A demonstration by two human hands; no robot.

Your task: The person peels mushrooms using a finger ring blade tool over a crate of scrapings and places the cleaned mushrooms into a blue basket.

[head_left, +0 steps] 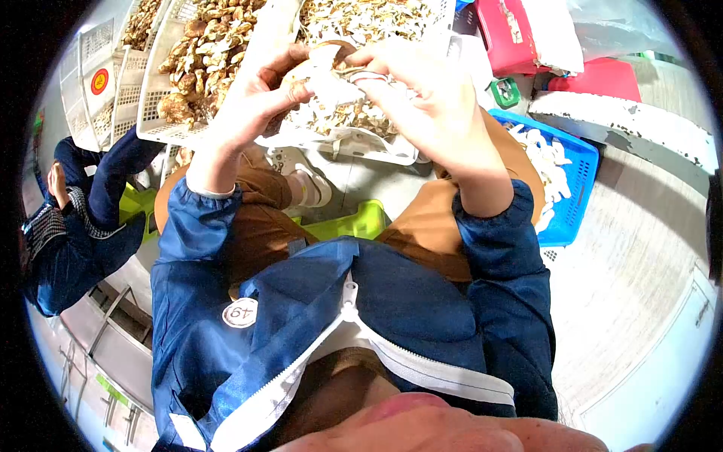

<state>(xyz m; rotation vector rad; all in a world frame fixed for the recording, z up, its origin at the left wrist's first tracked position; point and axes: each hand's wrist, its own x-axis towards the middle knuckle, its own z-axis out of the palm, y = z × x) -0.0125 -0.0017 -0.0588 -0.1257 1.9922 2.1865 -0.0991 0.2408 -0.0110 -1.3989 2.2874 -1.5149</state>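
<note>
Brown on its cap and pale below, a mushroom sits between the hands in the head view, raised above a white tray. The left hand pinches it from one side, thumb and fingers bent around the pale part. The right hand meets it from the other, its thumb and forefinger nearly together at the mushroom's edge. A thin edge shows by those right fingertips; glare hides whether it is a blade or a piece of mushroom.

Just below the hands, slices fill the near part of the tray, and more lie beyond the fingers. Left of the left hand, a crate bears whole mushrooms. Right of the right forearm, a blue basket holds pale pieces. A small green box is nearer the right hand. Well apart on the left sits another person.

The step in hand looks like trimming or parting this one mushroom, with the work not yet finished. The next move seems to call for a steady left pinch and a short, controlled stroke by the right fingers, clear of the left thumb, with the mushroom held over the tray.
</note>
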